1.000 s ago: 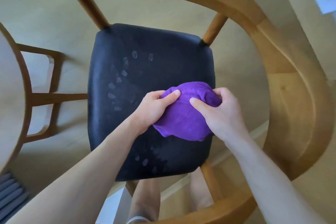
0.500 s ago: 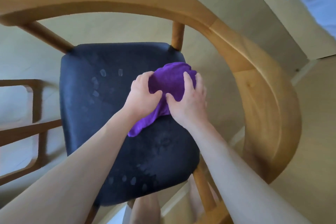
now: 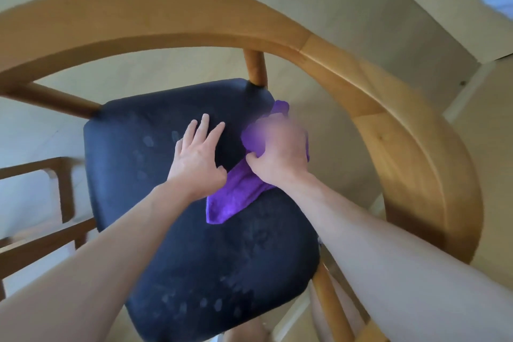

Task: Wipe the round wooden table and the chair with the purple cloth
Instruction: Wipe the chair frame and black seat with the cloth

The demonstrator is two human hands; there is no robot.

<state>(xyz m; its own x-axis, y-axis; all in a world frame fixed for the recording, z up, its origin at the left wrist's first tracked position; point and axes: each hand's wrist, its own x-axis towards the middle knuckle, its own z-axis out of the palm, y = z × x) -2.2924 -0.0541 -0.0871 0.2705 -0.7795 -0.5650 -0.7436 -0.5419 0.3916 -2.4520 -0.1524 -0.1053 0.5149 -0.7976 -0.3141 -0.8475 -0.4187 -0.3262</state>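
Note:
The chair has a dark blue padded seat (image 3: 172, 230) and a curved wooden backrest rail (image 3: 319, 44) that wraps round its far and right sides. The purple cloth (image 3: 236, 197) lies on the seat's far right part, one end trailing toward me. My right hand (image 3: 277, 155) grips the cloth near the seat's far right corner; its fingers are motion-blurred. My left hand (image 3: 197, 158) rests flat on the seat just left of the cloth, fingers spread, holding nothing. The round table is out of view.
Wooden leg frames (image 3: 55, 203) stand at the left over the pale floor (image 3: 166, 75). The chair's right rail (image 3: 433, 189) curves close beside my right forearm. A pale wall edge (image 3: 433, 8) runs at the upper right.
My left hand has let go of the cloth and now lies flat on the seat. My right hand has pushed the cloth farther toward the seat's far right corner.

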